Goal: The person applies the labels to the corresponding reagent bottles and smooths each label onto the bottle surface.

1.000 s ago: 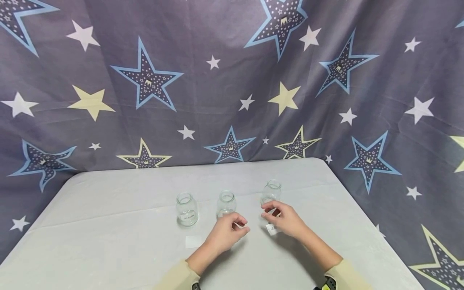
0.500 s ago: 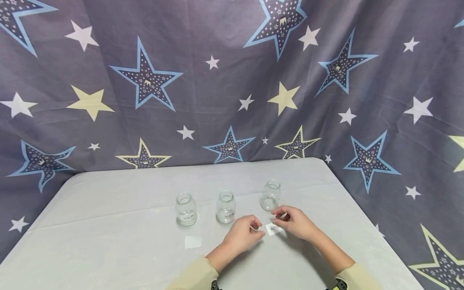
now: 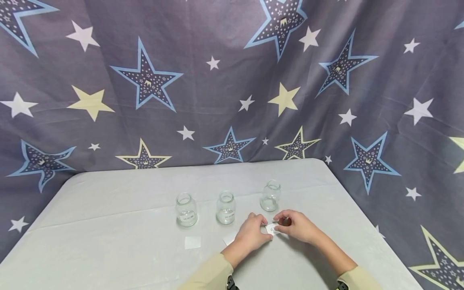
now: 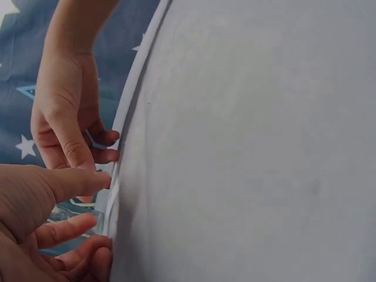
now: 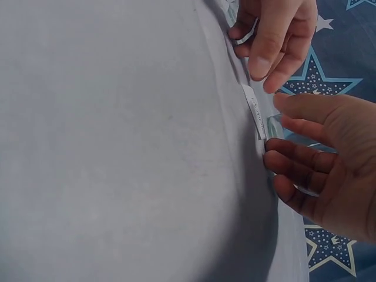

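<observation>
Probably light, thin and bendy, the printed label [image 3: 270, 229] sits on the surface [image 3: 108, 241] nearer the person than the rightmost jar [image 3: 270, 196], left hand [image 3: 251, 231] and right hand [image 3: 298, 226] beside it, thumbs and fingers parted, contact unclear, so pinch opposite edges gently as it may cling or crease.

A dark grey-purple cloth [image 3: 197, 24] hangs behind the desk [image 3: 108, 193] and along its right side, with some soft folds. On it are printed plain white stars [image 3: 19, 104], solid yellow stars [image 3: 91, 103], and dotted dark stars [image 3: 145, 72] with blue or yellow edges; several of these carry a small crown [image 3: 148, 83]. The desk has a pale, lightly creased covering [image 3: 79, 249], and its far corners are rounded.
</observation>
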The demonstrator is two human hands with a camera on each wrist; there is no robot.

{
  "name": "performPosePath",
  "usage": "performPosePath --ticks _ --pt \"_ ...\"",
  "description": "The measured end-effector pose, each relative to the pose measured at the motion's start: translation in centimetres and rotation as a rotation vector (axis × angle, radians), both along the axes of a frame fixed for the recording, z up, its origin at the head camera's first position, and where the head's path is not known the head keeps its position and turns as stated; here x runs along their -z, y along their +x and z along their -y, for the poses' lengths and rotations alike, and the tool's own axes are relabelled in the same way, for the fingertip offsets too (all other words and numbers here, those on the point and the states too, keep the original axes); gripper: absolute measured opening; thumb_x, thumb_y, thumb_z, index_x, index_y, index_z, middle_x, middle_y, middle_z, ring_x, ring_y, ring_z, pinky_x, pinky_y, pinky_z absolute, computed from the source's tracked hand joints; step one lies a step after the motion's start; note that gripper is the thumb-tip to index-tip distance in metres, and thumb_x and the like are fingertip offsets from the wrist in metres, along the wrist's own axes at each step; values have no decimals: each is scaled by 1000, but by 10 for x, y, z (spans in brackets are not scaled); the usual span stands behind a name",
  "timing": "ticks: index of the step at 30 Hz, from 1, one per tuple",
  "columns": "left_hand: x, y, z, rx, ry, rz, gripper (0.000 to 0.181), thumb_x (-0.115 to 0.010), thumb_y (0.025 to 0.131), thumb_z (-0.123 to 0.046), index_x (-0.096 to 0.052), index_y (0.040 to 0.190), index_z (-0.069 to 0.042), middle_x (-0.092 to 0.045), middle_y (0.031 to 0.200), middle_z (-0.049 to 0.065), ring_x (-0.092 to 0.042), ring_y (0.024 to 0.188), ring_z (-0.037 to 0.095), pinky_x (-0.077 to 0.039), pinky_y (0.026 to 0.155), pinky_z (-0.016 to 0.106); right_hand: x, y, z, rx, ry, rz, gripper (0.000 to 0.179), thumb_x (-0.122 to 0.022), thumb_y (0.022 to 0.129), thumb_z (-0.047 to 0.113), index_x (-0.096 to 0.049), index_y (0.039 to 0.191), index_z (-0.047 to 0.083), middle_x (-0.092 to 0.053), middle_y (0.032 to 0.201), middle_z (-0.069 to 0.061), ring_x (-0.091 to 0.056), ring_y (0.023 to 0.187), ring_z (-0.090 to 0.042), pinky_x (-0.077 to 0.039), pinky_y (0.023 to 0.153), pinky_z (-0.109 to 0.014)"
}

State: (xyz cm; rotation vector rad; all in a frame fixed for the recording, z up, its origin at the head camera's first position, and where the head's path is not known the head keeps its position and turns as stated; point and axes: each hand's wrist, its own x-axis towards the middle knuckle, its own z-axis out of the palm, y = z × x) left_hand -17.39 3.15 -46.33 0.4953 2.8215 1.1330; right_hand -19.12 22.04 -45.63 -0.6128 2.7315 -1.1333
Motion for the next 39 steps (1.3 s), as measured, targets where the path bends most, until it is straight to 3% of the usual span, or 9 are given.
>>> performPosePath --ticks 12,23,31,39 --pt "4 -3 -8 -51 -42 7 33 -80 67 -21 -64 91 -5 -46 83 3 -47 71 14 -44 64 27 6 -1 0 -72 63 -76 35 -78 71 13 -65 102 4 -54 87 -5 -49 72 -7 -43 63 -18" --pt "9 -4 -1 -55 102 39 28 -79 67 -17 -64 88 -7 -50 82 1 -44 71 8 -40 64 22 4 -4 4 -73 106 -70 31 -80 70 19 -68 96 7 -53 85 -3 -48 72 -7 -42 64 -18" --pt "8 -7 6 -51 217 72 25 -78 70 -15 -65 88 -4 -56 80 1 -44 71 5 -39 64 20 6 -3 4 -27 61 -61 32 -80 70 22 -68 96 8 -54 83 -3 -46 71 -8 -40 62 -19" --pt "6 -6 6 -41 254 77 10 -75 74 -14 -67 74 -7 -63 66 -3 -47 58 0 -42 56 17 6 -2 4 -16 -1 -43 33 -79 73 24 -66 98 7 -56 82 -2 -46 69 -4 -41 61 -19"
